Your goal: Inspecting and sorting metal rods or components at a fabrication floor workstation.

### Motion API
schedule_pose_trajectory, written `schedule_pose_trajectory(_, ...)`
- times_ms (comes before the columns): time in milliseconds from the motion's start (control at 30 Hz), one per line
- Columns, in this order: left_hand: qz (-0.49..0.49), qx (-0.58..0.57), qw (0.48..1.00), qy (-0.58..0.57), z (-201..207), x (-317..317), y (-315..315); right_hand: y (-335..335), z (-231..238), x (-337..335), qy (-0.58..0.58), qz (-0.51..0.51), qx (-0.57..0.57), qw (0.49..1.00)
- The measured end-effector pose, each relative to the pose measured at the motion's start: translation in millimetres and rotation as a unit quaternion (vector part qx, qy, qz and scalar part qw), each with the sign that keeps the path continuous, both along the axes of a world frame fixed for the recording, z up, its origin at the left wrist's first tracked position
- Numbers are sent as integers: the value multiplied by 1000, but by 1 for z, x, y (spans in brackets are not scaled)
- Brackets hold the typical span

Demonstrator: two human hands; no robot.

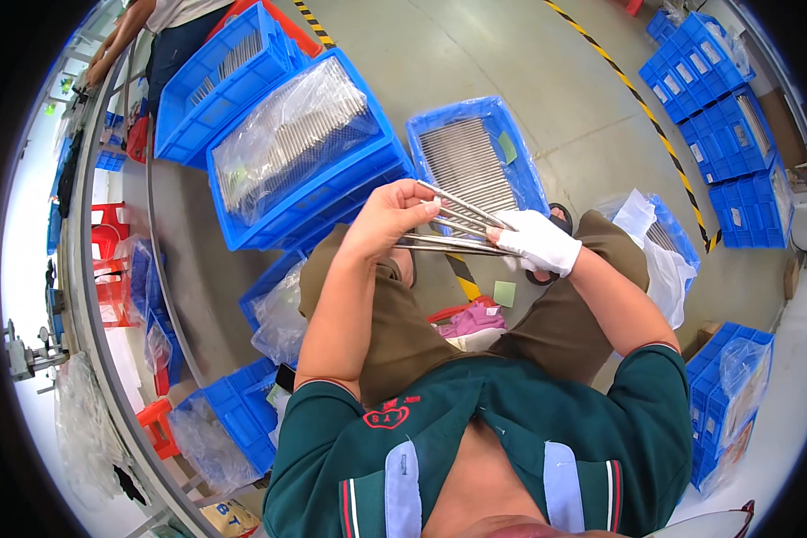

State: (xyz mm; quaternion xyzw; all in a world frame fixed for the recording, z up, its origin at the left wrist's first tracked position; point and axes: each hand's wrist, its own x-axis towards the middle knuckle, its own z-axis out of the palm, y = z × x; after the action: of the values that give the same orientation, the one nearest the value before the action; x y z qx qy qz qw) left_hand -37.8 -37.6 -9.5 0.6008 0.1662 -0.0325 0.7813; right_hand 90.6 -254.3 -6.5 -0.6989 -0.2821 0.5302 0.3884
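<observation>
Several thin, shiny metal rods span the gap between my two hands, fanned out toward the left. My bare left hand (386,213) pinches the left end of some of the metal rods (462,213) between thumb and fingers. Around their right ends closes my right hand (540,244), which wears a white glove with bare fingertips showing. Just beyond my hands, a blue crate (533,184) lined with clear plastic holds rows of similar rods (466,160). To the left, a larger blue crate (318,199) is filled with rods partly under clear film (282,112).
Another person (184,40) stands at the far left by a bench rail. Blue crates (722,134) are stacked at the far right. A crate with white plastic (659,255) sits beside my right knee. Red stools (108,240) stand at left; pink cloth (472,320) lies between my legs.
</observation>
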Motion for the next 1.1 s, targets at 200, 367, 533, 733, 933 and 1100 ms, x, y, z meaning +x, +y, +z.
schedule_pose_trajectory(200,65,0,998,-10,0,-5,20,0,8,3,8,21,-23,999)
schedule_pose_trajectory(367,38,-22,999,-16,-2,-4,19,-1,8,3,-1,51,-19,999)
schedule_pose_trajectory(533,13,-22,999,-34,2,0,5,-2,3,4,-11,68,22,997)
schedule_pose_trajectory(733,13,-3,1000,-7,-1,-5,11,-6,-1,5,-1,70,17,997)
schedule_pose_trajectory(933,206,18,977,-59,-1,-8,30,-12,-15,48,-181,-15,91,979)
schedule_pose_trajectory(1100,194,11,979,-52,10,-6,17,7,-61,106,-411,43,-71,908)
